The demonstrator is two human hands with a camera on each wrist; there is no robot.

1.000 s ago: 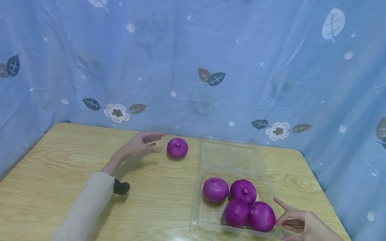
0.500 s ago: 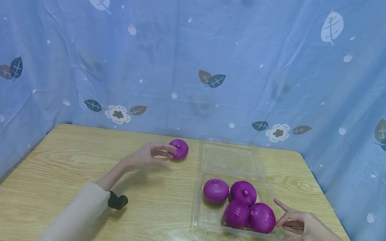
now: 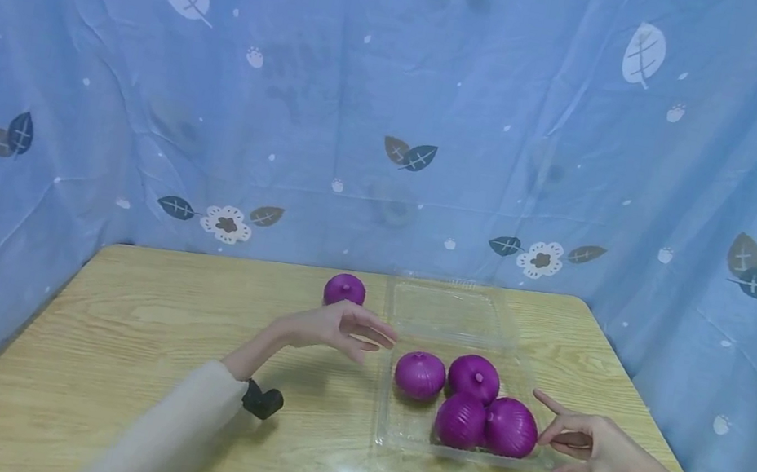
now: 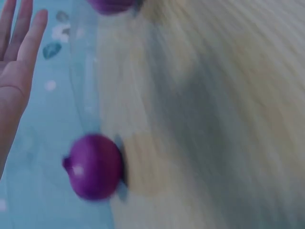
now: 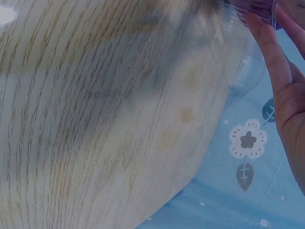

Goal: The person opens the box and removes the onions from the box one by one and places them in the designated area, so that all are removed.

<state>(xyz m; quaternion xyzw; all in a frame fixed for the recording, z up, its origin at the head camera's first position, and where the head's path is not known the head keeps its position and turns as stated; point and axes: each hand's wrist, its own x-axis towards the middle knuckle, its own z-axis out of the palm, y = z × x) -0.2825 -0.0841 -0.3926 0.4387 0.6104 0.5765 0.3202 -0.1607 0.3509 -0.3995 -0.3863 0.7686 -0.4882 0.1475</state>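
Note:
In the head view, several purple onions [image 3: 461,420] sit in the base of a clear plastic clamshell box [image 3: 392,428], its lid [image 3: 448,313] folded back. My right hand [image 3: 600,453] holds the box by its front right corner; in the right wrist view its fingers [image 5: 274,52] meet the clear wall. A lone onion [image 3: 344,288] lies on the table left of the lid, its lower edge hidden by my left hand [image 3: 337,327]. That hand is in the air, fingers extended towards the box and holding nothing. The left wrist view also shows the lone onion [image 4: 95,167].
The wooden table [image 3: 111,326] ends at the back against a blue patterned curtain [image 3: 341,98], which also hangs at both sides. A black wrist mount [image 3: 262,399] hangs under my left wrist, close above the tabletop.
My left hand has moved right and nearer, from beside the lone onion, across in front of it, to the left edge of the box. My right hand stays at its corner.

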